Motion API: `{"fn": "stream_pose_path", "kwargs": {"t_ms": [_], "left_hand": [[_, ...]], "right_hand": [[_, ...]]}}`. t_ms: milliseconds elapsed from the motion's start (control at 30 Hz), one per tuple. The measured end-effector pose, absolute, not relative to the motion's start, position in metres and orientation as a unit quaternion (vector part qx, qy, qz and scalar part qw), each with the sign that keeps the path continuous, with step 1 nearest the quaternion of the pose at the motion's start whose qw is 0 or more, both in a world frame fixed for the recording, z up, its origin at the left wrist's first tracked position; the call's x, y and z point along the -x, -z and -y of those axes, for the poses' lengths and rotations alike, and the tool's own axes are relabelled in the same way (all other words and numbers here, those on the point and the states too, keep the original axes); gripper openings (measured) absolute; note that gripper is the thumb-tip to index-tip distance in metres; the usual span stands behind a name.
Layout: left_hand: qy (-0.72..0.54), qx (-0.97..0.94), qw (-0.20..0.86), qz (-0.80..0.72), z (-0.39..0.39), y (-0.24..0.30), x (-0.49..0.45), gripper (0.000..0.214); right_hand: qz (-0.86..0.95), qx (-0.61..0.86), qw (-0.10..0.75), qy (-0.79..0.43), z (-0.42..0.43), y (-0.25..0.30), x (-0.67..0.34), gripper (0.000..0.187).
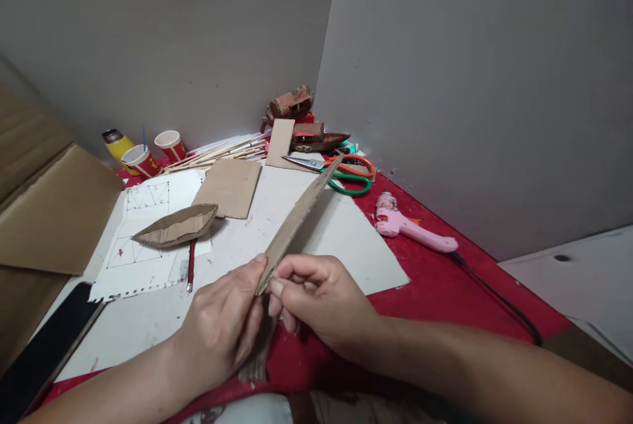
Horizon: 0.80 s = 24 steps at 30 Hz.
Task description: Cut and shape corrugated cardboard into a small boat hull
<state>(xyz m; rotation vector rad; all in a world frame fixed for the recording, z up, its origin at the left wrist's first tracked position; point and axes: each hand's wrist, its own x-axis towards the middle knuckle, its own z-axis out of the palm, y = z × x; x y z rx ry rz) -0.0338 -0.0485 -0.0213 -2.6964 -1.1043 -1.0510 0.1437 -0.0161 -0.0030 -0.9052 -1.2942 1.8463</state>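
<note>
A long, narrow cardboard strip (301,213) slants up and away from my hands toward the scissors. My left hand (222,315) grips its near end from the left, thumb lying along the edge. At that same end my right hand (316,299) pinches the tip between thumb and forefinger, the other fingers curled. Whether a smaller scrap sits in that pinch I cannot make out. Left of the strip, a small boat-shaped cardboard hull (175,226) rests on a sheet with pencil drawings (143,266). A red pencil (190,266) lies partly beneath the hull.
A pink glue gun (415,226) with a black cord lies right on the red cloth. Scissors (349,173), flat cardboard pieces (230,186), wooden sticks (222,152) and brown model boats (321,137) are behind. Paper cups (141,160), a yellow bottle (119,146) and a cardboard box (54,213) stand left.
</note>
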Motion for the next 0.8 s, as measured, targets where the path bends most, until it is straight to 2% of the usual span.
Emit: {"fn": "stream_pose_path", "kwargs": {"t_ms": [267,600,800], "left_hand": [[0.34,0.872,-0.007,0.352,0.0456,0.017,0.0372,0.06],[0.336,0.873,-0.024,0.353,0.0456,0.0138,0.0386,0.062],[0.331,0.876,-0.017,0.35,0.0447,0.0134,0.039,0.063]], "right_hand": [[0.523,0.315,0.369,-0.701,0.0132,0.0066,-0.1425,0.012],[0.51,0.3,0.372,-0.715,0.0098,0.0089,-0.1433,0.019],[0.501,0.305,0.369,-0.721,0.0113,0.0066,-0.1423,0.015]]}}
